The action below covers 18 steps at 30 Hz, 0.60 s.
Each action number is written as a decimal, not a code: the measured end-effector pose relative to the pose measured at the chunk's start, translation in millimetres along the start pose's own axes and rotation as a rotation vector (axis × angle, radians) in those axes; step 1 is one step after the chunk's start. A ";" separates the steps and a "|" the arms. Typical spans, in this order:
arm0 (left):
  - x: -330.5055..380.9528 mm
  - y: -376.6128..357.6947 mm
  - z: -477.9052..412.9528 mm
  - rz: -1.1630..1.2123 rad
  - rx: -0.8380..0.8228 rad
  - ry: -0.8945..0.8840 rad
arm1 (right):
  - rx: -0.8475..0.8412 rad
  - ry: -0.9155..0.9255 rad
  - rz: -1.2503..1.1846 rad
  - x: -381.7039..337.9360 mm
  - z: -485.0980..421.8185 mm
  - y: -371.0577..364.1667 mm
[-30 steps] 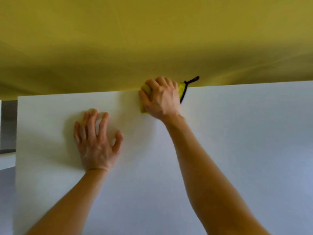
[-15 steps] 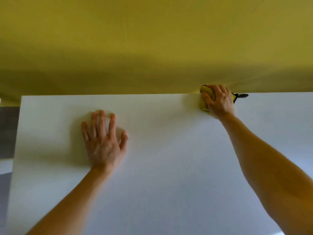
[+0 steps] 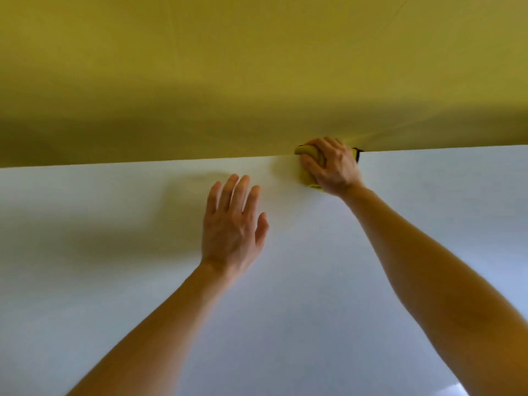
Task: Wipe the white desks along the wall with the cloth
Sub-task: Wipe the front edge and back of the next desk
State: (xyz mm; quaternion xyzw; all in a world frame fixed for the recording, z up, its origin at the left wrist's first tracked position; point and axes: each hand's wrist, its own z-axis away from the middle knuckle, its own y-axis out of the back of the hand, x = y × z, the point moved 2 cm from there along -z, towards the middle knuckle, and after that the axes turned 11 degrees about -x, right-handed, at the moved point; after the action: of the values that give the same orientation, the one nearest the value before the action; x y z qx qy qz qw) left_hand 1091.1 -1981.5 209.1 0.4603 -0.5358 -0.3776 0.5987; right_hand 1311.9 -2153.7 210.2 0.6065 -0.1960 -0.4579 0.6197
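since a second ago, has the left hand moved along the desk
Yes: the left hand shifted right along the desk, away from its left edge, now out of view.

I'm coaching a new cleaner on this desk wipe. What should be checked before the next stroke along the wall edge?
1. Cloth gripped: fingers of the right hand curl round the yellow cloth. Ok.
2. Cloth on the surface: it lies at the white desk's far edge, against the yellow wall. Ok.
3. Stroke to the right free: only bare desk shows there. Ok.
4. Stroke to the left free: the left hand is close beside the cloth, apart from it. Not ok.
5. Left hand bracing: its fingers are straight, but contact with the desk is unclear. Cannot tell.
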 end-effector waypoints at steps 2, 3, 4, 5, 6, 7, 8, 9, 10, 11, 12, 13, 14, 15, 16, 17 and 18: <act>22.8 -10.0 -8.7 0.015 -0.014 -0.017 | 0.025 -0.151 0.037 50.1 15.3 19.0; 32.5 -15.2 -12.2 0.017 -0.015 -0.012 | 0.037 -0.215 0.042 60.4 17.8 22.2; 41.1 -19.8 -16.1 0.012 -0.015 0.007 | 0.047 -0.262 0.048 60.1 15.4 22.0; 48.4 -23.3 -20.0 0.005 -0.013 0.041 | 0.046 -0.275 0.052 51.3 9.7 19.8; 54.2 -25.8 -22.8 0.001 -0.007 0.084 | 0.029 -0.237 0.058 36.3 3.2 14.8; 58.5 -27.6 -24.7 0.000 0.001 0.129 | 0.001 -0.156 0.065 17.5 -2.1 7.2; 61.8 -29.5 -26.2 -0.009 0.005 0.167 | -0.032 -0.063 0.068 -1.8 -5.7 -1.6; 64.9 -31.6 -27.1 -0.028 0.003 0.192 | -0.057 0.018 0.062 -17.8 -7.6 -9.0; 66.9 -34.0 -27.3 -0.050 -0.003 0.204 | -0.069 0.088 0.033 -26.7 -8.5 -11.6; 68.2 -36.5 -27.0 -0.072 -0.007 0.208 | -0.077 0.155 -0.009 -26.3 -9.0 -10.4; 69.7 -39.1 -26.3 -0.094 -0.012 0.209 | -0.085 0.215 -0.049 -15.8 -7.3 -7.5; 71.9 -42.0 -25.6 -0.117 -0.020 0.212 | -0.087 0.247 -0.064 3.4 -4.2 -2.2; 74.8 -43.9 -25.1 -0.140 -0.032 0.220 | -0.076 0.237 -0.056 29.6 -0.6 5.7; 77.7 -45.3 -25.3 -0.159 -0.046 0.233 | -0.051 0.188 -0.041 61.9 2.8 16.4; 79.6 -45.6 -25.4 -0.170 -0.057 0.248 | -0.022 0.120 -0.019 96.3 6.9 28.1; 80.5 -44.9 -25.5 -0.175 -0.061 0.258 | -0.001 0.052 -0.001 128.6 11.7 38.7; 81.4 -43.9 -25.7 -0.175 -0.058 0.256 | 0.011 -0.010 0.009 154.3 16.5 47.0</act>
State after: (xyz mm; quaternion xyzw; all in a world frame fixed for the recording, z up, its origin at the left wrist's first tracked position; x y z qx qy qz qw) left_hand 1129.8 -2067.4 191.0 0.5322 -0.4020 -0.3820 0.6397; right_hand 1392.0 -2294.7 208.8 0.6066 -0.2042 -0.4572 0.6175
